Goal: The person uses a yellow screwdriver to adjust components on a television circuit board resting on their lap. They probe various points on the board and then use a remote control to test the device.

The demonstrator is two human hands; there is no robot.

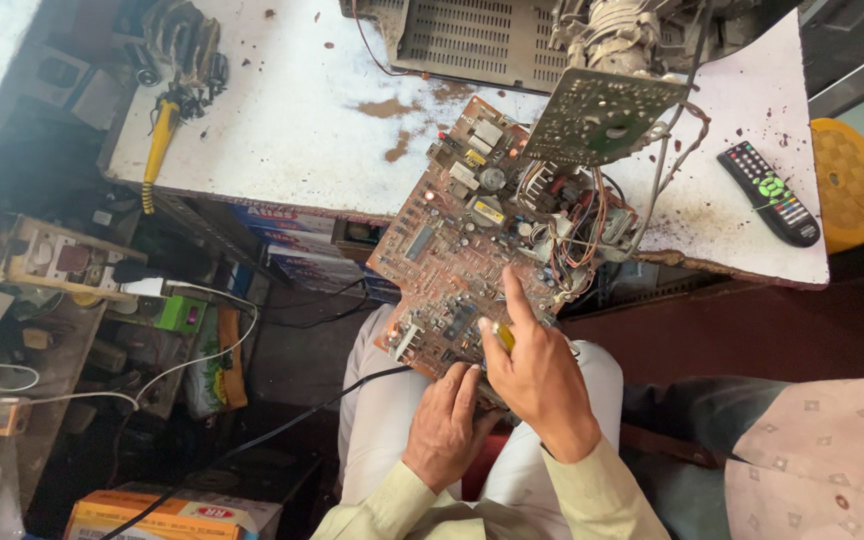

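Head view: hands (497, 395) on circuit board (462, 250)

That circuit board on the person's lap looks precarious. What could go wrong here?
The circuit board rests half on the table edge and half on the lap, so it might slip. A tangle of wires ties it to the smaller board above; a slip could tug them loose. The right hand works a yellow-handled tool close to the left hand.

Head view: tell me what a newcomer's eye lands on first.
A large brown circuit board leans from the person's lap against the stained white table. Both hands meet at its lower edge: the right hand pinches a yellow tool, the left hand steadies beneath.
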